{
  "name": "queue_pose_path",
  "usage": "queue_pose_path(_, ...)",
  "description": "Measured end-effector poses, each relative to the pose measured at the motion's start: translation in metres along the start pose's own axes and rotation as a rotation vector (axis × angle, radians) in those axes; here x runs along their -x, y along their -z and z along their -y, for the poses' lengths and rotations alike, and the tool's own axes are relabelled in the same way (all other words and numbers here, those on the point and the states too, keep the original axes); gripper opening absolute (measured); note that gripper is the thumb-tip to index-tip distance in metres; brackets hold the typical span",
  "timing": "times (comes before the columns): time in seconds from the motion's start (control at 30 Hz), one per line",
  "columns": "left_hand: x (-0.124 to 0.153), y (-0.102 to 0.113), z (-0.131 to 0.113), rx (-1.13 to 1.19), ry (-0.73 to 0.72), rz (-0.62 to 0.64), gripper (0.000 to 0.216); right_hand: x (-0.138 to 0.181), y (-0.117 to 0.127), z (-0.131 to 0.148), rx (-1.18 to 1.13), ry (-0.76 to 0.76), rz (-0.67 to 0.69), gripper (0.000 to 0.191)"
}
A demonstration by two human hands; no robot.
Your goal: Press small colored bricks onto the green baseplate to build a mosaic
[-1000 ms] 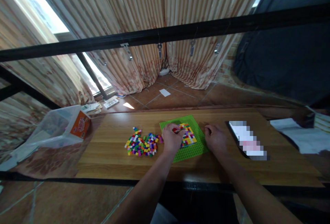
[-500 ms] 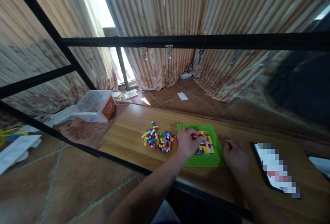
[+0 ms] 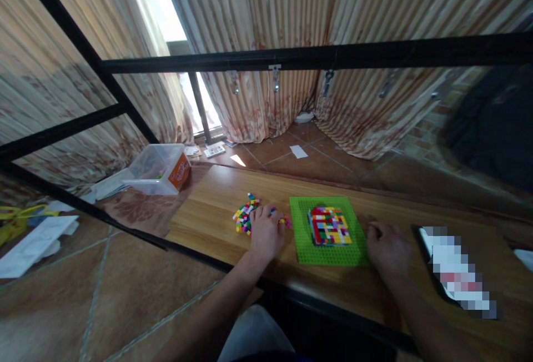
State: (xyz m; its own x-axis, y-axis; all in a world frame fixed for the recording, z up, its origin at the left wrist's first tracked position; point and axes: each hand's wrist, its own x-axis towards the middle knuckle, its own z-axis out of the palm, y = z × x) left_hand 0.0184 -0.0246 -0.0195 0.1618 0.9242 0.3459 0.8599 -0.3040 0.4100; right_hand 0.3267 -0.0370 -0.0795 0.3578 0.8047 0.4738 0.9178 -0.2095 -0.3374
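Observation:
My left hand (image 3: 267, 233) is over the pile of small coloured toy bricks (image 3: 242, 219), palm down, fingers bent and a little apart among them; it hides part of the pile. On the green baseplate (image 3: 302, 248), to its right, stands a low block of built bricks (image 3: 332, 226) in red, yellow, white and other colours. My right hand (image 3: 388, 248) rests on the table by the baseplate's right edge, its fingers curled in, with nothing seen in them.
The wooden table (image 3: 204, 206) bears a phone (image 3: 453, 273) on the right, its screen blurred out. Beyond the left end, a clear plastic box (image 3: 156, 170) with an orange label stands on the floor. A black metal rail (image 3: 300, 55) crosses in front of the curtains (image 3: 266, 12).
My left hand has moved left from the brick block to the loose pile, leaving the block in full view. My right hand stays beside the baseplate. The view has shifted slightly.

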Motion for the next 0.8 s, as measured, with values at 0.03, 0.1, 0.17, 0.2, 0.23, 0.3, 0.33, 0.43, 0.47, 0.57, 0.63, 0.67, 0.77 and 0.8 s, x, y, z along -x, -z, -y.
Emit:
queue_pose_path(0.03,0.0009,0.0,0.0014,-0.03,-0.004,0.014,0.015,0.0001,-0.0001,0.0002,0.002,-0.003,0.0,0.034)
queue_pose_path(0.1,0.0021,-0.001,0.0011,-0.073,-0.013,0.036,0.014,0.0003,0.0001,0.0007,0.003,-0.002,0.002,0.034)
queue_pose_path(0.17,0.0023,-0.0019,-0.0012,-0.094,-0.009,0.04,0.015,0.0003,0.0003,0.0013,0.003,-0.007,0.004,0.034)
queue_pose_path(0.2,0.0021,-0.002,-0.0024,-0.099,-0.003,0.04,0.015,0.0002,0.0004,0.0015,0.003,-0.012,0.002,0.034)
queue_pose_path(0.23,0.0017,-0.0017,-0.0035,-0.102,0.004,0.04,0.016,0.0002,0.0004,0.0016,0.003,-0.017,-0.001,0.033)
queue_pose_path(0.3,0.0007,-0.0007,-0.0049,-0.11,0.016,0.045,0.016,-0.0001,0.0003,0.0015,0.006,-0.018,-0.005,0.033)
queue_pose_path(0.33,0.0003,-0.0002,-0.0054,-0.115,0.018,0.048,0.016,-0.0002,0.0001,0.0012,0.008,-0.013,-0.01,0.033)
queue_pose_path(0.43,-0.0001,0.0007,-0.0063,-0.125,0.009,0.046,0.015,-0.0003,-0.0004,0.0002,0.013,0.011,-0.015,0.033)
queue_pose_path(0.47,0.0,0.0006,-0.0064,-0.127,0.008,0.045,0.014,-0.0002,-0.0005,0.0,0.014,0.015,-0.016,0.033)
queue_pose_path(0.57,0.0004,-0.0006,-0.0061,-0.122,0.016,0.049,0.014,0.0001,-0.0003,0.0004,0.014,0.013,-0.022,0.032)
queue_pose_path(0.63,-0.0001,-0.0019,-0.0054,-0.109,0.029,0.058,0.015,0.0002,0.0001,0.001,0.007,0.015,-0.024,0.032)
queue_pose_path(0.67,-0.0007,-0.0026,-0.0051,-0.105,0.037,0.064,0.015,0.0003,0.0001,0.0011,0.005,0.016,-0.025,0.033)
queue_pose_path(0.77,-0.0034,-0.0048,-0.0044,-0.115,0.056,0.091,0.015,0.0004,-0.0009,0.0006,0.006,0.02,-0.03,0.034)
queue_pose_path(0.8,-0.0043,-0.0055,-0.0043,-0.125,0.06,0.1,0.015,0.0005,-0.0016,0.0001,0.005,0.022,-0.032,0.035)
